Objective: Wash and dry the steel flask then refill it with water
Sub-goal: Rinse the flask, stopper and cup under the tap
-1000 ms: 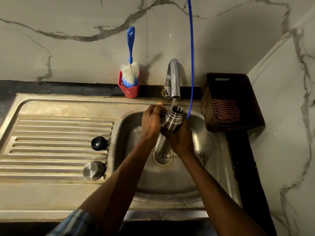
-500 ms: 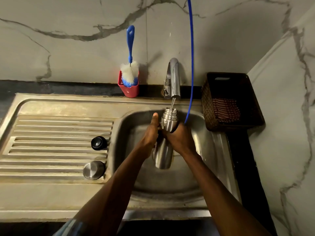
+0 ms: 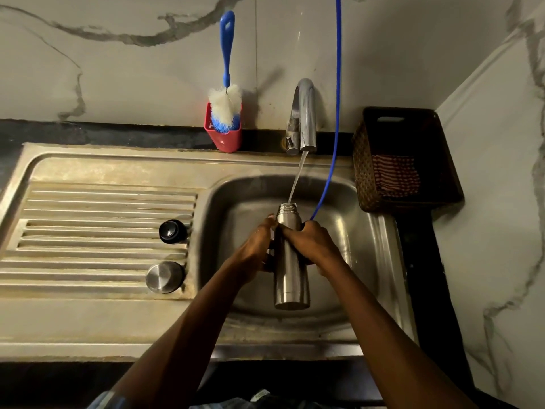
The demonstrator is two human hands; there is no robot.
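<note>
Over the sink basin (image 3: pixel 365 231), seen from the head camera, a steel flask (image 3: pixel 290 261) is held nearly upright with its open threaded mouth at the top and its base hanging above the basin floor. Both hands grip it just below the neck. The left hand (image 3: pixel 255 249) wraps the flask's left side, its fingers curled round the body and partly hidden behind it. The right hand (image 3: pixel 314 246) clasps the right side, with its thumb lying across the front of the flask toward the left hand. A thin stream of water (image 3: pixel 298 178) runs from the chrome tap (image 3: pixel 305 119) down to the flask's mouth; whether it all goes inside cannot be told.

A blue hose (image 3: pixel 337 98) hangs from above, passes just right of the tap and curves down behind the right hand. On the ribbed drainboard (image 3: pixel 88 231), close to the basin's left edge, stand a black stopper (image 3: pixel 171 230) and, nearer the camera, a steel cap (image 3: pixel 165 276), apart from each other. At the back ledge a red holder (image 3: pixel 224 137) carries a bottle brush (image 3: pixel 226 93) with a blue handle and white and blue bristles. Right of the basin, in the corner of the marble wall (image 3: pixel 118 69), sits a dark woven basket (image 3: pixel 407 160) with a striped cloth (image 3: pixel 395 175) inside.
</note>
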